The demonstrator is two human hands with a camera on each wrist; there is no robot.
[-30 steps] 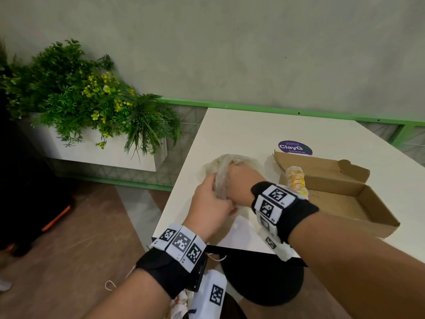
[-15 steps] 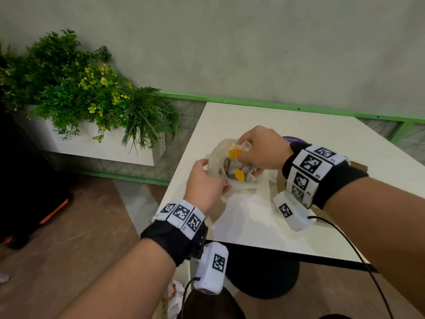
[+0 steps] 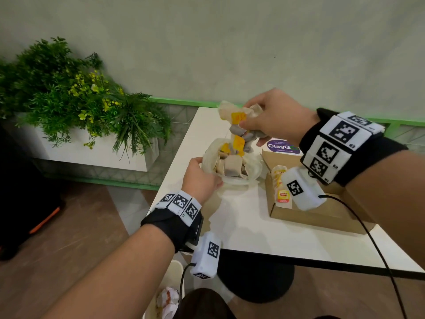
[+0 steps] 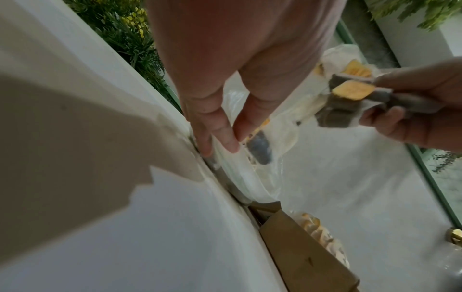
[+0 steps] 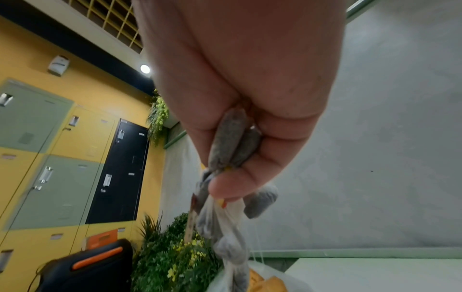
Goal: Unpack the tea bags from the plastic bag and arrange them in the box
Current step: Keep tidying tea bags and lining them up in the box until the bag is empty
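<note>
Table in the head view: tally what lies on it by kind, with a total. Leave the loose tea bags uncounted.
plastic bag: 1
cardboard box: 1
wrapped pack of Lipton tea bags, in the box: 1
purple ClayGo sticker: 1
loose tea bags: tangled, not counted
Total: 4

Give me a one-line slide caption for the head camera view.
Right hand lifts a bunch of tea bags from the plastic bag held by the left hand, beside the cardboard box.
</note>
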